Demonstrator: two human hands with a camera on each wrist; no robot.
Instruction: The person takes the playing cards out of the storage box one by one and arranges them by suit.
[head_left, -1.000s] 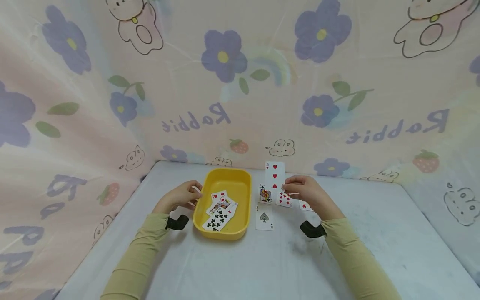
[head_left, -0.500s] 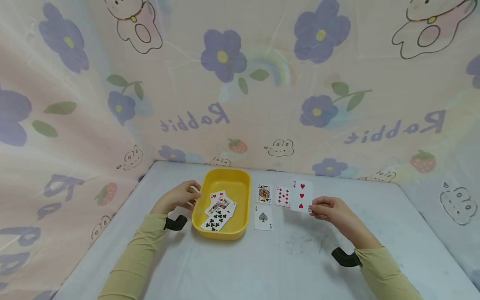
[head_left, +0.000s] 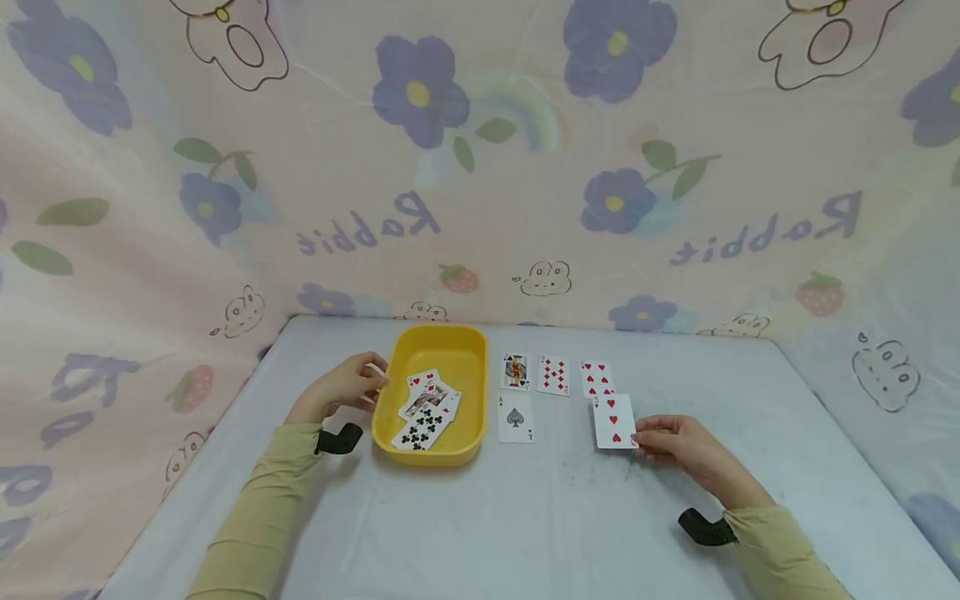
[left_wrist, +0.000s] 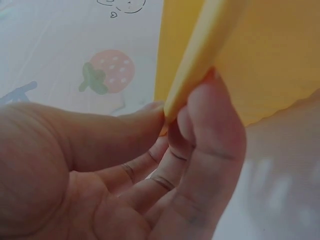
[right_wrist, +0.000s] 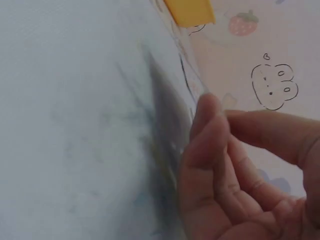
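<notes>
My left hand [head_left: 337,389] pinches the left rim of a yellow tray [head_left: 457,350]; the left wrist view has thumb and fingers on either side of that rim [left_wrist: 192,60]. Inside the tray lie several overlapping playing cards, a clubs card [head_left: 422,431] on top. Farther right, my right hand [head_left: 686,450] holds the three of hearts [head_left: 612,418] by its lower right corner, face up. This card overlaps the lower edge of another hearts card [head_left: 596,377] from my view. The right wrist view shows thumb and fingertips pinched together, the card nearly edge-on.
Right of the tray, a face card [head_left: 515,372], a diamonds card [head_left: 553,375] and the hearts card form a row. The ace of spades [head_left: 516,418] lies below the face card. A patterned cloth [head_left: 525,192] hangs behind the white table [head_left: 480,533].
My right hand has carried the three of hearts right and down, from above the row to below the hearts card. The left hand stays at the tray rim. The head view has shifted slightly.
</notes>
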